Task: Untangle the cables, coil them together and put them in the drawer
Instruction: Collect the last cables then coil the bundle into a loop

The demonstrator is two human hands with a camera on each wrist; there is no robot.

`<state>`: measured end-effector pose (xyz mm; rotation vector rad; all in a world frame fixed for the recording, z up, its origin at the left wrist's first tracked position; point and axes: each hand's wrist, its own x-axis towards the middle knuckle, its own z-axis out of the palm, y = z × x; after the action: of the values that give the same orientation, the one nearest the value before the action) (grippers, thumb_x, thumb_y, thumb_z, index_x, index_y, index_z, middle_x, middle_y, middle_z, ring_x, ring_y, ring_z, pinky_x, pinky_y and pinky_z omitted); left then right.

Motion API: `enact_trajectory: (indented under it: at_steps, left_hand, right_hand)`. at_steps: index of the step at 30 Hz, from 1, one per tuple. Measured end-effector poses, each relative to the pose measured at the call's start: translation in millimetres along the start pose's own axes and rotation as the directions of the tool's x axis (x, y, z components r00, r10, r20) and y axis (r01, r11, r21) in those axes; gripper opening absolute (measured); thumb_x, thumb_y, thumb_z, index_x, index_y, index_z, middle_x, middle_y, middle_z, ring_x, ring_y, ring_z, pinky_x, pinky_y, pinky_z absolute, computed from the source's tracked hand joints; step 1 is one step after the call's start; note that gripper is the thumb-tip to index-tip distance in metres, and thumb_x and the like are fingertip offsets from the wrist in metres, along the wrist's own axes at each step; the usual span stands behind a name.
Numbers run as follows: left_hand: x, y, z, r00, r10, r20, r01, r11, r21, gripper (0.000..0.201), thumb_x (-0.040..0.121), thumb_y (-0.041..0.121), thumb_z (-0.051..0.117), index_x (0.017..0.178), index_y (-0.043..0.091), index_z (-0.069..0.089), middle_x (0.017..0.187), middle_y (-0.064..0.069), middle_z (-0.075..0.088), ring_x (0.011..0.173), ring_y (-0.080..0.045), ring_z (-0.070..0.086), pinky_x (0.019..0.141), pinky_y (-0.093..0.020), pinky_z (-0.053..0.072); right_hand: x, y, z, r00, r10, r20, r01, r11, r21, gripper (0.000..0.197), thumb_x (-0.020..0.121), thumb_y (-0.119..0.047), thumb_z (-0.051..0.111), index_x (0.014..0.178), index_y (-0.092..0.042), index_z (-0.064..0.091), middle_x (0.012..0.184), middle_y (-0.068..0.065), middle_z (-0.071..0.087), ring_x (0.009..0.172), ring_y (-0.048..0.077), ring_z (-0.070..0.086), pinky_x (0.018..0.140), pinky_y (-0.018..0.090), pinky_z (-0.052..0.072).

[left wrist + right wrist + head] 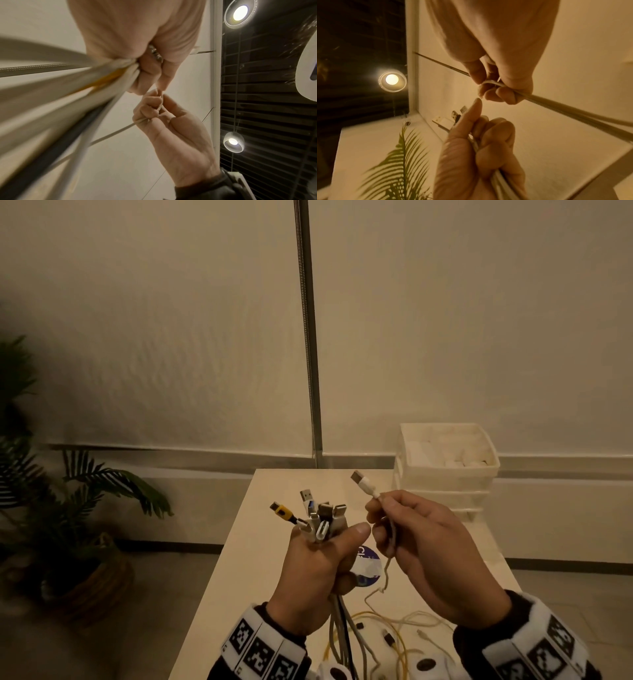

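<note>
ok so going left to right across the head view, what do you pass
potted plant → left hand gripping the bundle of cable plugs → right hand pinching the white usb cable → stacked white drawers

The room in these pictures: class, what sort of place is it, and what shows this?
Probably an indoor office or studio corner, not a workshop: a pale table against plain walls, stacked plastic drawers, a potted plant and recessed ceiling lights.
</note>
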<state>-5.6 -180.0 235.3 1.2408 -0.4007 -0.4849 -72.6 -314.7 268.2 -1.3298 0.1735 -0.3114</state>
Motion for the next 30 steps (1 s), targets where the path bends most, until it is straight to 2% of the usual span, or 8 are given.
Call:
enact_trajectory:
  at_steps: [5, 7, 9, 12, 15, 21, 25, 30]
  left_hand:
    - [-1, 2, 4, 1.0, -0.014, 0.024, 0.016, 0.995, -0.1, 0.028, 0.081, 0.029, 0.068, 0.069, 0.01, 0.051, 0.059, -0.003, 0.017, 0.043, -0.011, 0.017, 0.041, -0.014, 0.021]
    - [-3, 2, 5, 0.999, -0.031, 0.042, 0.036, 0.993, -0.108, 0.024, 0.088, 0.031, 0.067, 0.087, 0.007, 0.068, 0.059, -0.003, 0.017, 0.045, -0.012, 0.014, 0.042, -0.015, 0.018]
    - [-4, 3, 6, 0.997, -0.05, 0.059, 0.057, 0.992, -0.112, 0.021, 0.093, 0.024, 0.058, 0.106, 0.025, 0.075, 0.062, -0.005, 0.014, 0.049, -0.014, 0.011, 0.043, -0.018, 0.015]
    - [-2, 3, 6, 0.996, -0.074, 0.054, 0.082, 0.983, -0.164, 0.034, 0.095, 0.022, 0.05, 0.115, 0.04, 0.07, 0.062, -0.004, 0.012, 0.049, -0.013, 0.01, 0.043, -0.019, 0.014]
    - [1, 2, 9, 0.994, -0.072, 0.077, 0.086, 0.974, -0.208, 0.039, 0.091, 0.038, 0.048, 0.127, 0.042, 0.062, 0.06, -0.002, 0.014, 0.048, -0.01, 0.01, 0.044, -0.021, 0.011]
    - [4, 2, 9, 0.989, -0.051, 0.14, 0.057, 0.998, -0.04, 0.049, 0.082, 0.056, 0.049, 0.129, 0.045, 0.059, 0.059, -0.006, 0.031, 0.047, -0.011, 0.022, 0.042, -0.021, 0.019]
    - [8, 3, 8, 0.983, -0.067, 0.172, 0.074, 0.996, -0.04, 0.048, 0.082, 0.055, 0.054, 0.127, 0.04, 0.063, 0.065, -0.009, 0.028, 0.052, -0.016, 0.019, 0.041, -0.021, 0.02]
    - [11, -2, 11, 0.98, -0.074, 0.185, 0.091, 0.992, -0.088, 0.046, 0.085, 0.057, 0.059, 0.122, 0.031, 0.067, 0.065, -0.006, 0.034, 0.045, -0.011, 0.024, 0.042, -0.024, 0.018]
  right_hand:
    - [1, 1, 1, 0.995, 0.068, 0.067, -0.073, 0.995, 0.07, 0.03, 0.095, -0.007, 0.045, 0.085, -0.006, 0.073, 0.076, 0.009, 0.063, 0.065, 0.017, 0.054, 0.065, 0.031, 0.043]
    - [2, 2, -1, 1.0, -0.002, 0.021, 0.002, 1.0, 0.015, 0.025, 0.097, -0.007, 0.046, 0.093, -0.007, 0.07, 0.076, 0.009, 0.061, 0.062, 0.017, 0.055, 0.062, 0.03, 0.048]
    - [2, 0, -5, 0.994, -0.104, -0.034, 0.101, 0.991, -0.085, 0.018, 0.097, -0.008, 0.047, 0.099, -0.009, 0.066, 0.077, 0.008, 0.062, 0.059, 0.018, 0.056, 0.057, 0.028, 0.05]
    - [1, 0, -8, 0.985, -0.17, -0.026, 0.162, 0.97, -0.183, 0.014, 0.096, -0.015, 0.049, 0.1, -0.014, 0.062, 0.074, 0.01, 0.066, 0.055, 0.021, 0.057, 0.052, 0.025, 0.049]
    - [-1, 6, -1, 0.989, -0.148, 0.009, 0.146, 0.962, -0.231, 0.011, 0.095, -0.016, 0.051, 0.094, -0.014, 0.062, 0.069, 0.01, 0.066, 0.052, 0.019, 0.053, 0.05, 0.025, 0.045]
    - [1, 21, 10, 0.972, -0.235, 0.015, 0.222, 0.892, -0.394, 0.012, 0.092, -0.018, 0.059, 0.082, -0.017, 0.065, 0.069, -0.006, 0.065, 0.058, 0.005, 0.058, 0.056, 0.018, 0.047]
    - [2, 25, 10, 0.955, -0.296, 0.003, 0.274, 0.88, -0.387, 0.013, 0.091, -0.014, 0.061, 0.088, -0.02, 0.072, 0.072, -0.008, 0.069, 0.065, 0.008, 0.064, 0.059, 0.017, 0.05]
    - [6, 31, 5, 0.964, -0.266, 0.02, 0.252, 0.885, -0.392, 0.015, 0.09, -0.01, 0.063, 0.091, -0.019, 0.076, 0.075, -0.005, 0.073, 0.07, 0.009, 0.069, 0.064, 0.018, 0.053]
